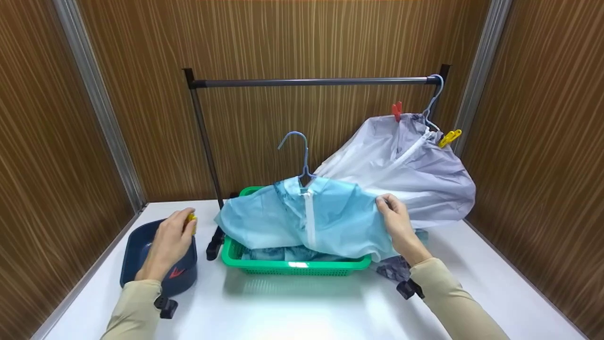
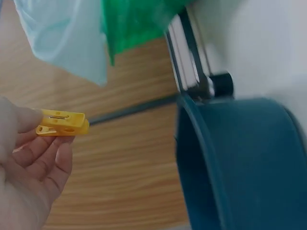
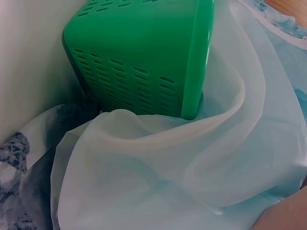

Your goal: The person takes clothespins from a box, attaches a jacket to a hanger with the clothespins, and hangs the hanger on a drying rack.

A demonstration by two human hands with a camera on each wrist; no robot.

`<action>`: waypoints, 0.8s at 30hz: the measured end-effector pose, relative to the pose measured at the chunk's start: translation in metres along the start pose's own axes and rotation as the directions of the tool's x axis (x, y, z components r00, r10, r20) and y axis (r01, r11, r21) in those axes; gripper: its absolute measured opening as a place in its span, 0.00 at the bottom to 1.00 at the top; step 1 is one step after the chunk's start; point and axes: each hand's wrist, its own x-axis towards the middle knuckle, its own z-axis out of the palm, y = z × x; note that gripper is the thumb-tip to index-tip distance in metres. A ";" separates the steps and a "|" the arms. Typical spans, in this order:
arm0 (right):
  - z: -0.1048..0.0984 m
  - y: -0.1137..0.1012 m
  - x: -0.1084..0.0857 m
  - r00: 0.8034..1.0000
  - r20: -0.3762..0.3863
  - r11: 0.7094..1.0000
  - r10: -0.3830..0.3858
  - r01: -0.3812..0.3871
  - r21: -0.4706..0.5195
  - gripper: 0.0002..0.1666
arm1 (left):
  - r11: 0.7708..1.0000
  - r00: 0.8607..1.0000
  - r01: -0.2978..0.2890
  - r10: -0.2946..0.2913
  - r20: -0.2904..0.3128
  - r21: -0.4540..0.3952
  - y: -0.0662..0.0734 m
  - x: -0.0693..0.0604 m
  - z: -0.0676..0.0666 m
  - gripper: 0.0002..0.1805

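My left hand (image 1: 171, 241) pinches a yellow clothespin (image 2: 63, 122) between thumb and fingers, above the dark blue bin (image 1: 188, 278). A light blue, sheer zip-front garment (image 1: 264, 219) hangs on a blue hanger (image 1: 306, 158), whose hook is free of the rail, over the green basket (image 1: 292, 265). At the garment's right shoulder, my right hand (image 1: 398, 226) pinches the cloth between thumb and fingers. In the right wrist view only a bit of that hand shows at the lower right corner; its fingertips are out of sight.
A black rail (image 1: 306, 82) spans the back. On its right end hangs a grey-white garment (image 1: 401, 165) with a red clothespin (image 1: 397, 110) and a yellow one (image 1: 450, 138). More cloth lies in the basket, and dark patterned cloth (image 1: 394, 268) shows right of it. Wood-grain panels enclose the table.
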 end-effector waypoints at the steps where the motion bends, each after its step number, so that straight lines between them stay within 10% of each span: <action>1: 0.000 0.000 0.000 1.000 0.002 1.000 0.000 0.000 0.001 0.12 | 1.000 1.000 -0.009 0.009 -0.007 -0.008 0.005 0.001 0.001 0.17; 13: 0.001 0.002 0.001 0.999 -0.025 0.999 -0.039 0.039 0.017 0.10 | 0.983 0.993 -0.094 0.081 -0.086 -0.157 0.058 0.016 0.006 0.17; 24: 0.001 -0.002 0.000 1.000 -0.024 1.000 -0.003 0.003 0.019 0.11 | 0.925 0.958 -0.276 0.242 -0.156 -0.260 0.102 0.037 0.017 0.13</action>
